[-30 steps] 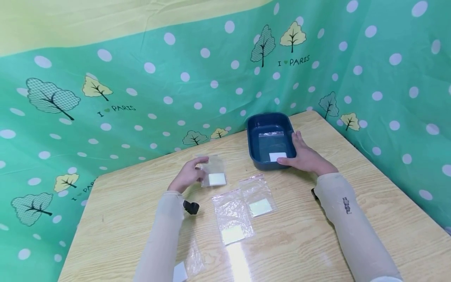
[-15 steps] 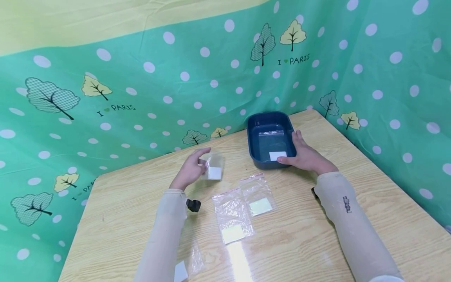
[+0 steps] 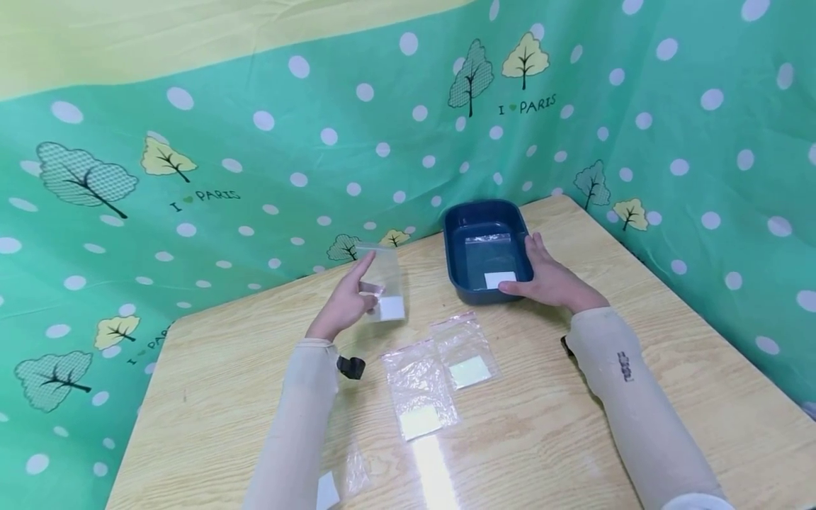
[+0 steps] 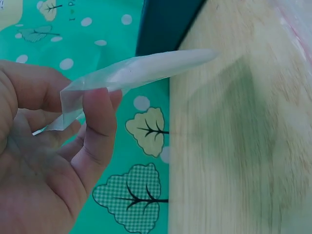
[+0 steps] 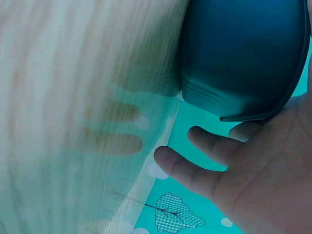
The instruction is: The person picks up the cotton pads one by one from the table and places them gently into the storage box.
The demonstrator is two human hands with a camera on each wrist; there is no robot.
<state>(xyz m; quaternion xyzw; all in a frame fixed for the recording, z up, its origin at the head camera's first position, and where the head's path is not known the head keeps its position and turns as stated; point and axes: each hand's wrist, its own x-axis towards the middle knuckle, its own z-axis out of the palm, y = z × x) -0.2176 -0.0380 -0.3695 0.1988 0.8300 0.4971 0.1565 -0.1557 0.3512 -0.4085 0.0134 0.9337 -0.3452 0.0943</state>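
My left hand (image 3: 347, 306) pinches a small clear zip bag (image 3: 384, 287) holding a white square, lifted off the wooden table (image 3: 217, 368). From the left wrist the bag (image 4: 141, 70) appears edge-on between thumb and fingers (image 4: 97, 122). My right hand (image 3: 550, 282) holds the near right rim of a dark blue tub (image 3: 487, 248), thumb on the front edge; the tub's wall (image 5: 239, 53) fills the right wrist view above my palm (image 5: 263, 180). One clear bag with a white square (image 3: 499, 278) lies inside the tub.
Two more clear bags with pale squares (image 3: 465, 352) (image 3: 418, 393) lie on the table between my arms. Another bag (image 3: 341, 482) lies at the front edge by my left sleeve. A green dotted curtain (image 3: 255, 142) backs the table on the far and right sides.
My left hand has lifted the bag from the table and tilted it upright. The right hand stays on the tub.
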